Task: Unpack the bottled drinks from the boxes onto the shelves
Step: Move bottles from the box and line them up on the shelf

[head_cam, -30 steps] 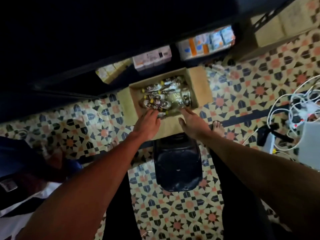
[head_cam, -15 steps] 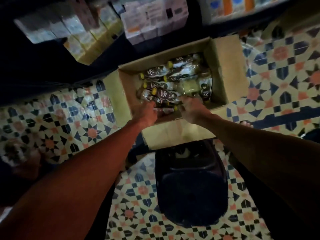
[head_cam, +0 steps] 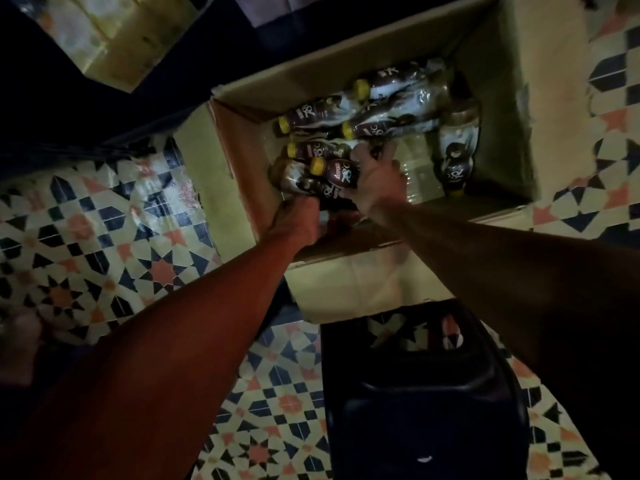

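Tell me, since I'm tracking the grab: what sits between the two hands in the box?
Head view: dark yellow-capped bottles lie between the left hand and right hand, inside the cardboard box.

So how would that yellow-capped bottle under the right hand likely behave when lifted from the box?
The yellow-capped bottle looks dark right through, so probably full and weighty for its size. Its glossy sleeve may be slippery in the right hand. Lying sideways on other bottles in the cardboard box, its round body could roll if nudged.

Near the frame's centre, a dark bottle label (head_cam: pixel 341 176) bears a large stylised "78C"; its smaller lettering is too blurred to read.
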A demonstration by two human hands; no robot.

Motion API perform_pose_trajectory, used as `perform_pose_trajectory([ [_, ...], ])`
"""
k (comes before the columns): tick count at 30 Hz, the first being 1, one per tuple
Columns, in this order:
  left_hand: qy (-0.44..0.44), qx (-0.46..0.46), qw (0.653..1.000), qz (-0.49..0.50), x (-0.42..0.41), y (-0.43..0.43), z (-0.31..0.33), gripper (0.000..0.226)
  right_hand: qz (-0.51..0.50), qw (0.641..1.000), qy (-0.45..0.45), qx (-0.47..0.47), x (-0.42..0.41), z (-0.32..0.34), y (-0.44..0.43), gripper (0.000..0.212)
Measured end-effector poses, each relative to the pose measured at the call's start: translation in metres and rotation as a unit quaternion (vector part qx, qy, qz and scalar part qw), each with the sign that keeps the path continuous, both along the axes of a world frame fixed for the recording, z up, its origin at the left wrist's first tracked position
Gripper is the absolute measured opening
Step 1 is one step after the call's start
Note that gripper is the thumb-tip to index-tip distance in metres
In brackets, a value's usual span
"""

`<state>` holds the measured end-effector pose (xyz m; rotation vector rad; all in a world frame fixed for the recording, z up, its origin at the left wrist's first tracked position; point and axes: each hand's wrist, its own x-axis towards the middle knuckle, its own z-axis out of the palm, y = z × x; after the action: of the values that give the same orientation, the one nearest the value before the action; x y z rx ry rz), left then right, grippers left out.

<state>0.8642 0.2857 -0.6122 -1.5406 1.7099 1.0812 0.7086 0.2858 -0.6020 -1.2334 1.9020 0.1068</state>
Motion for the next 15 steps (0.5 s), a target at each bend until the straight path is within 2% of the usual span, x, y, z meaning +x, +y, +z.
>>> perform_pose_trajectory([
  [4, -0.044, -0.017, 0.988, -0.147, -0.007, -0.005, 0.010, 0.047, -0.041, 0.997, -0.061, -0.021, -0.009, 0.010, 0.005, 0.061],
  [6, -0.053, 0.018, 0.981, -0.188, -0.008, -0.013, 0.022, 0.053, -0.097, 0.989, -0.115, -0.011, -0.022, 0.020, 0.005, 0.057],
  [9, -0.042, 0.082, 0.983, -0.156, -0.009, -0.026, 0.045, 0.050, -0.139, 0.976, -0.165, 0.008, -0.041, 0.049, 0.004, 0.045],
  [11, -0.021, 0.097, 0.989, -0.109, -0.009, -0.031, 0.067, 0.048, -0.202, 0.950, -0.239, 0.019, -0.050, 0.073, 0.009, 0.038],
  [14, 0.034, 0.097, 0.995, -0.012, -0.003, -0.034, 0.099, 0.080, -0.310, 0.893, -0.324, 0.049, -0.051, 0.106, 0.015, 0.030],
  [15, 0.067, 0.096, 0.992, 0.038, -0.004, -0.034, 0.116, 0.082, -0.349, 0.872, -0.338, 0.063, -0.051, 0.119, 0.016, 0.025],
])
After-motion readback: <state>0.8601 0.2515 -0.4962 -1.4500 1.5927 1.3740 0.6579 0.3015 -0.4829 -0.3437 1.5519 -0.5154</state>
